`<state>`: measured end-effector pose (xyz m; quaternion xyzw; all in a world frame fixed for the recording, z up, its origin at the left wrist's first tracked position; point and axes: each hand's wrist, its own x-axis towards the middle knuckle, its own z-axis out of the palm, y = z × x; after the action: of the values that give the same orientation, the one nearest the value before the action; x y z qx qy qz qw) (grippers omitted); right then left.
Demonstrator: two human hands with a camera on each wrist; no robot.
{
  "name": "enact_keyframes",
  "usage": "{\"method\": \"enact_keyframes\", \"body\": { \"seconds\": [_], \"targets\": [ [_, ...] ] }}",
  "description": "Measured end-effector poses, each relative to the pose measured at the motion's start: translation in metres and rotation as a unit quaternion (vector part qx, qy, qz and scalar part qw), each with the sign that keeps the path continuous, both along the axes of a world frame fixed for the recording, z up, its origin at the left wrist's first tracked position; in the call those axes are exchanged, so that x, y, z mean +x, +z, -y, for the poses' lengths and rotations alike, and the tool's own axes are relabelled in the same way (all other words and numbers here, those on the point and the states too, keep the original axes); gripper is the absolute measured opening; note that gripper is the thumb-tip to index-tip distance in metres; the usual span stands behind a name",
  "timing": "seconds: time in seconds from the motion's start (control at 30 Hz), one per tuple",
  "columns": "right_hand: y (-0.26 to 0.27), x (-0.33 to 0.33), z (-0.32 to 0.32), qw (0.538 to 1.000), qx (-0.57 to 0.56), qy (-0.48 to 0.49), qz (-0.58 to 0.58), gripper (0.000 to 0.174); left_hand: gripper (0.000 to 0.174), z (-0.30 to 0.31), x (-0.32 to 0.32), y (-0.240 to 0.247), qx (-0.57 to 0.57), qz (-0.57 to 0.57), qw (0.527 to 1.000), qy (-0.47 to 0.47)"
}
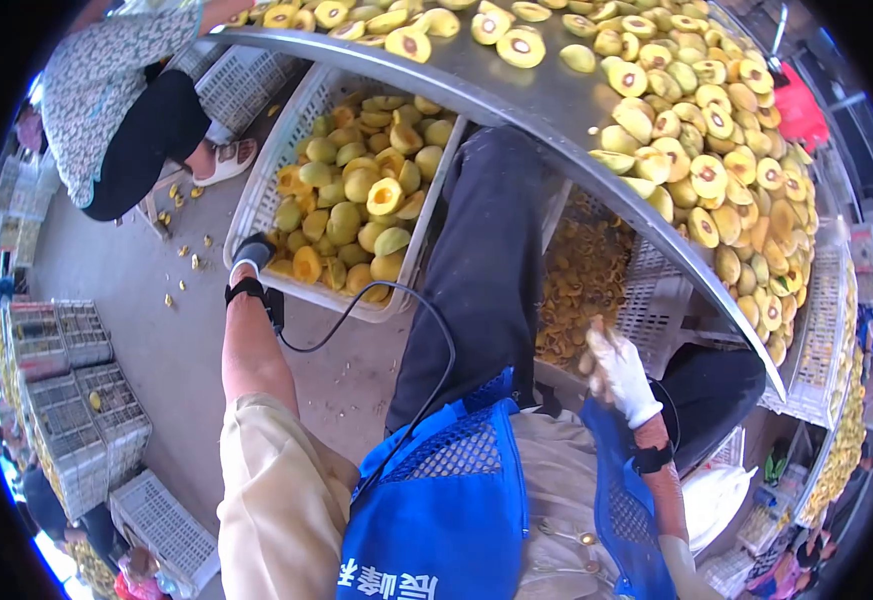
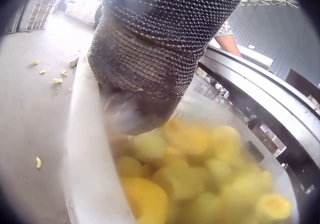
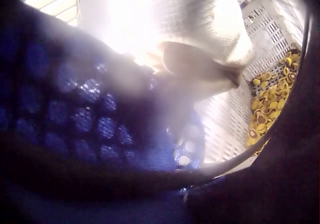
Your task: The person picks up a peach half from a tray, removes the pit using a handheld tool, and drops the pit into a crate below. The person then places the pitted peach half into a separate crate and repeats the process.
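Note:
At the left corner of a white crate (image 1: 411, 262) of halved yellow fruit (image 1: 344, 222), my left hand (image 1: 253, 252) in a dark glove grips the rim. The left wrist view shows this hand (image 2: 145, 59) bent over the crate wall (image 2: 87, 149), its fingertips blurred beside the fruit (image 2: 185, 181). My right hand (image 1: 618, 375), in a white glove with discoloured fingertips, hangs loosely curled by my right thigh. In the right wrist view this hand (image 3: 200, 59) is partly washed out by glare, close to blue mesh (image 3: 75, 104); nothing shows in it.
A metal table (image 1: 556, 95) heaped with halved fruit (image 1: 708, 178) curves across the front. Below it stands a container of small orange-brown pieces (image 1: 581, 280). Another person (image 1: 121, 110) sits at the upper left. Stacked crates (image 1: 81, 430) stand at the left, and fruit scraps dot the floor.

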<state>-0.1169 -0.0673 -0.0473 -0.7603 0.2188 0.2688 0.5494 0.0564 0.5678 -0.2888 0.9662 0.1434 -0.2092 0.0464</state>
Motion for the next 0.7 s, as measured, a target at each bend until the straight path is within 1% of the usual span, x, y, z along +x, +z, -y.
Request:
{"method": "enact_keyframes", "body": {
  "seconds": [0.03,0.07,0.1,0.13,0.2,0.23,0.27,0.33,0.37,0.4,0.43,0.47,0.53,0.57,0.6,0.63,0.67,0.7],
  "targets": [
    [0.001,-0.001,-0.001,1.000,0.003,0.005,0.004,0.039,0.037,-0.024,0.002,-0.042,-0.011,0.017,1.000,0.001],
    [0.003,-0.001,-0.001,1.000,0.004,0.008,0.010,0.038,0.038,-0.041,0.003,-0.073,-0.024,0.036,0.999,0.000],
    [0.010,0.000,-0.005,1.000,0.008,-0.009,-0.011,0.038,0.040,-0.038,0.003,-0.068,-0.072,0.048,0.996,0.035],
    [0.009,-0.002,-0.001,1.000,0.005,-0.006,-0.013,0.039,0.043,-0.034,0.000,-0.074,-0.124,0.056,0.989,0.067],
    [0.014,-0.006,0.005,1.000,0.017,-0.014,0.003,0.039,0.047,-0.041,-0.002,-0.080,-0.198,0.088,0.975,0.059],
    [0.013,-0.008,0.011,1.000,0.022,-0.012,-0.014,0.041,0.050,-0.023,0.002,-0.059,-0.145,0.025,0.988,0.042],
    [0.007,-0.009,0.018,0.999,0.033,-0.017,-0.011,0.041,0.054,-0.010,0.001,-0.026,-0.088,-0.036,0.995,0.027],
    [0.012,-0.006,0.018,0.999,0.044,-0.028,0.005,0.042,0.062,0.013,0.002,-0.006,-0.018,0.005,0.996,0.087],
    [0.020,-0.003,0.016,0.999,0.048,-0.019,0.018,0.044,0.065,0.022,-0.001,0.002,-0.010,0.053,0.994,0.091],
    [0.031,0.001,0.013,0.997,0.076,-0.033,0.001,0.044,0.067,0.028,-0.003,0.006,-0.001,0.103,0.990,0.095],
    [0.034,0.005,0.013,0.995,0.093,-0.032,-0.002,0.044,0.065,0.021,0.004,-0.005,0.009,0.118,0.988,0.104],
    [0.036,0.008,0.013,0.993,0.110,-0.032,-0.007,0.044,0.064,0.020,0.008,-0.007,0.016,0.142,0.986,0.087],
    [0.051,0.016,0.012,0.988,0.148,-0.030,-0.006,0.041,0.059,0.020,0.028,0.000,-0.080,0.208,0.973,0.063],
    [0.063,0.019,0.012,0.987,0.160,-0.023,0.003,0.040,0.054,0.049,0.036,0.037,-0.091,0.240,0.966,0.031],
    [0.072,0.022,0.014,0.985,0.171,-0.015,0.013,0.040,0.050,0.043,0.058,0.027,-0.170,0.300,0.939,0.005],
    [0.074,0.026,0.017,0.985,0.167,-0.015,0.049,0.039,0.042,0.069,0.065,0.054,-0.275,0.318,0.907,-0.031],
    [0.076,0.031,0.022,0.981,0.177,-0.017,0.077,0.039,0.032,0.106,0.064,0.099,-0.684,0.270,0.675,0.068],
    [0.085,0.037,0.026,0.982,0.157,-0.028,0.096,0.039,0.034,0.141,0.062,0.151,-0.338,0.396,0.825,-0.219]
  ]
}}
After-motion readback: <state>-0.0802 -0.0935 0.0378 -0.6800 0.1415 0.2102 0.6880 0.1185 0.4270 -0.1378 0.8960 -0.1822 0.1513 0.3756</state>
